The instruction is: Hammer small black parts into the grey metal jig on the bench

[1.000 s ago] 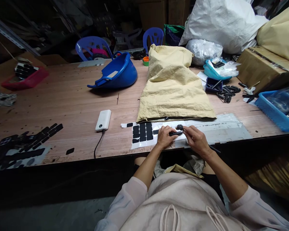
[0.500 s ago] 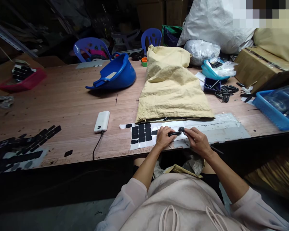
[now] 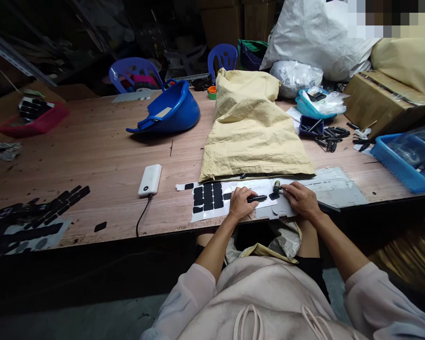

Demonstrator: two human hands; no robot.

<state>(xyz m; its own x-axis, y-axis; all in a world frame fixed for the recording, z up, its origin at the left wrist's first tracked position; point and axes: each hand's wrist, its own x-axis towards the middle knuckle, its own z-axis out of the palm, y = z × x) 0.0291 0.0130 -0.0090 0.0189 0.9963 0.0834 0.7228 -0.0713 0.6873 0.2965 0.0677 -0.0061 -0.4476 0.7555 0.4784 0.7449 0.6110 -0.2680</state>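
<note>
In the head view, my left hand point(image 3: 241, 200) rests on a white sheet point(image 3: 226, 213) at the front of the table. Its fingers pinch a slim black pen-shaped piece point(image 3: 258, 198) that points right. My right hand point(image 3: 302, 199) grips a small hammer point(image 3: 276, 186) by its thin dark handle, which sticks out behind the hand. The hammer's head is just past the tip of the black piece, apart from it. Below the head lies a dark patch point(image 3: 274, 196). Rows of black rounded stickers point(image 3: 208, 196) cover the left part of the sheet.
A yellowish sack point(image 3: 255, 127) lies just beyond my hands. To the left are a white power bank point(image 3: 150, 179) with a cable and a blue basin point(image 3: 177, 108). At right are loose black pieces point(image 3: 331, 137), a blue tray point(image 3: 403, 163) and a cardboard box point(image 3: 386, 101).
My right hand has drawn back to the right with the hammer, whose head has left the tip of the black piece. My left hand stays in place.
</note>
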